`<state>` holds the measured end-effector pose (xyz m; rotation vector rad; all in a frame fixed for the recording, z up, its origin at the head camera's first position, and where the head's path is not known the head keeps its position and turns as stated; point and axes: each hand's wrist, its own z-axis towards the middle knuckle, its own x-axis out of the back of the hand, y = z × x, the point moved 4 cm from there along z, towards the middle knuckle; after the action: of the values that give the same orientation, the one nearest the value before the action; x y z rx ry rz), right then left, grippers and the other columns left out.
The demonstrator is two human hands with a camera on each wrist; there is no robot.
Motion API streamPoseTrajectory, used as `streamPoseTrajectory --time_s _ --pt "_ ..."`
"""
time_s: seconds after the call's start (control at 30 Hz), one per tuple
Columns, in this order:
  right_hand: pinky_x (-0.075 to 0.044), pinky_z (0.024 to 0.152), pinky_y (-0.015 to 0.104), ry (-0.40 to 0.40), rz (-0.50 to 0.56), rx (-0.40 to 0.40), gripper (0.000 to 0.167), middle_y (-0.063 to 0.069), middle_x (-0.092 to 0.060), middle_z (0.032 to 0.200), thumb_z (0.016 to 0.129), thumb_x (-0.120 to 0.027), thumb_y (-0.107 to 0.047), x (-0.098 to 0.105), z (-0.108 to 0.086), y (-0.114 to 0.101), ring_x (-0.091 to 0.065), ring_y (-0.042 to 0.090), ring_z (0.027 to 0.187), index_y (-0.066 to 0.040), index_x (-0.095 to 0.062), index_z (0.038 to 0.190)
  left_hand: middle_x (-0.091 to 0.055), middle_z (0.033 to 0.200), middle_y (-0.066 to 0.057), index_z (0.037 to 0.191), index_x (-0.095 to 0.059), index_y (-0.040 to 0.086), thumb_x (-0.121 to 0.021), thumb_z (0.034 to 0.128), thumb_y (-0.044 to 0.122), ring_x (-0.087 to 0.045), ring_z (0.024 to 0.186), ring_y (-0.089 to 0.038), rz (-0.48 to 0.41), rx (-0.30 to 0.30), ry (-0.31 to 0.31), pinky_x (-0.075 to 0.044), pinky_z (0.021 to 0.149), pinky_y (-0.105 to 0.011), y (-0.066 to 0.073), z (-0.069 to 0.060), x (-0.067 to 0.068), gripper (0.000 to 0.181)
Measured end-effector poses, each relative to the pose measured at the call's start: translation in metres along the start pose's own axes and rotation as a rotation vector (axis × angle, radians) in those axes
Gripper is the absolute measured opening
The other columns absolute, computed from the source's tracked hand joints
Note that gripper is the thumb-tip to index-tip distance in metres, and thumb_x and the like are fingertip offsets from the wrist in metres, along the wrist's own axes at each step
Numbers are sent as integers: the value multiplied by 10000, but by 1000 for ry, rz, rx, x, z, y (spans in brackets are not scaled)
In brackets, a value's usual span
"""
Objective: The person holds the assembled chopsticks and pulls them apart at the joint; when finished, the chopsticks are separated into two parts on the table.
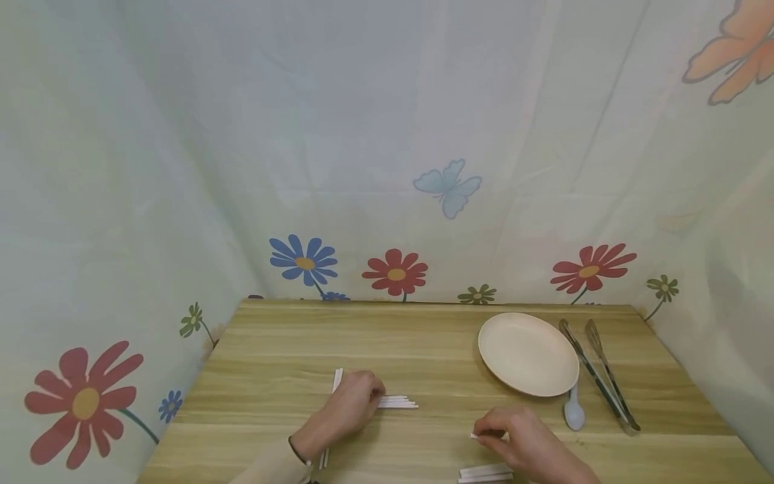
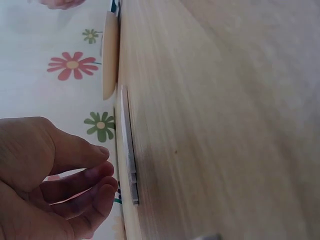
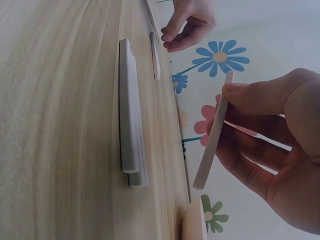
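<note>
My right hand point(image 1: 525, 438) pinches a thin white stick point(image 3: 214, 135) between thumb and fingers, raised off the table. Just below that hand lies a small stack of white sticks point(image 1: 486, 473). On the other side, my left hand point(image 1: 353, 402) hovers beside a group of white sticks point(image 1: 398, 402) laid side by side. Its fingers point(image 2: 102, 172) are loosely curled toward the thumb, and nothing shows between them in the left wrist view. More white sticks point(image 1: 337, 378) run front to back, partly hidden under the left hand and forearm.
A round cream plate point(image 1: 528, 354) sits at the back right of the wooden table point(image 1: 290, 336). A pale spoon point(image 1: 574, 410) lies against its near edge, with metal tongs point(image 1: 605, 376) to the right. A printed curtain point(image 1: 338, 168) surrounds the table's back and sides.
</note>
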<state>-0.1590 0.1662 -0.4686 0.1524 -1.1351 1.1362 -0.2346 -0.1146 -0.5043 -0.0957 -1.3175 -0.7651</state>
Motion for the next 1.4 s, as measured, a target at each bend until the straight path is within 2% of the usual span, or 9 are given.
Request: streamPoseTrajectory --time_s 0.1,0.33,0.57,0.8,1.07,1.2,1.4 --pt "-460 665 87 -15 -7 -8 156 -135 -695 846 790 -765 -43 0 0 1 -609 -31 769 -169 -735 876 -685 800 -4 863 -752 78 -725 778 32 -620 726 -105 4 13 15 -519 646 -224 0 -1 3 100" --pt "-441 680 69 2 -47 45 187 -127 -685 838 763 -785 -41 0 -2 2 -605 -24 767 -178 -732 878 -673 795 -2 867 -751 78 -721 781 37 -612 723 -109 5 41 31 -515 643 -242 0 -6 8 100" --pt "-453 670 73 -31 -44 32 91 -108 -691 841 823 -758 -110 -4 -4 3 -614 -27 773 -173 -738 887 -664 816 20 874 -748 106 -736 772 63 -588 749 -106 7 72 19 -501 661 -267 2 -13 8 112" --pt "-452 661 75 -48 -53 20 29 -98 -692 829 851 -741 -169 -6 -3 2 -616 -28 772 -156 -744 877 -645 778 30 860 -751 101 -739 747 46 -575 733 -110 23 58 65 -491 648 -263 2 -19 12 126" --pt "-451 659 72 -38 -38 68 162 -128 -682 828 767 -793 -66 -8 -4 3 -616 -33 761 -184 -737 864 -629 767 37 867 -751 95 -750 745 46 -558 723 -93 21 61 85 -485 643 -260 3 -24 16 132" --pt "-451 654 79 -55 -35 89 161 -123 -680 829 771 -786 -58 -9 -5 3 -617 -28 762 -180 -737 866 -634 769 29 872 -751 91 -749 754 47 -555 708 -76 6 63 95 -483 631 -247 3 -26 18 127" --pt "-451 658 84 -94 -34 64 143 -133 -672 841 801 -765 -75 -11 -7 4 -606 -36 775 -191 -739 880 -646 779 27 865 -749 96 -771 758 64 -565 713 -70 10 82 117 -480 630 -248 1 -31 20 114"
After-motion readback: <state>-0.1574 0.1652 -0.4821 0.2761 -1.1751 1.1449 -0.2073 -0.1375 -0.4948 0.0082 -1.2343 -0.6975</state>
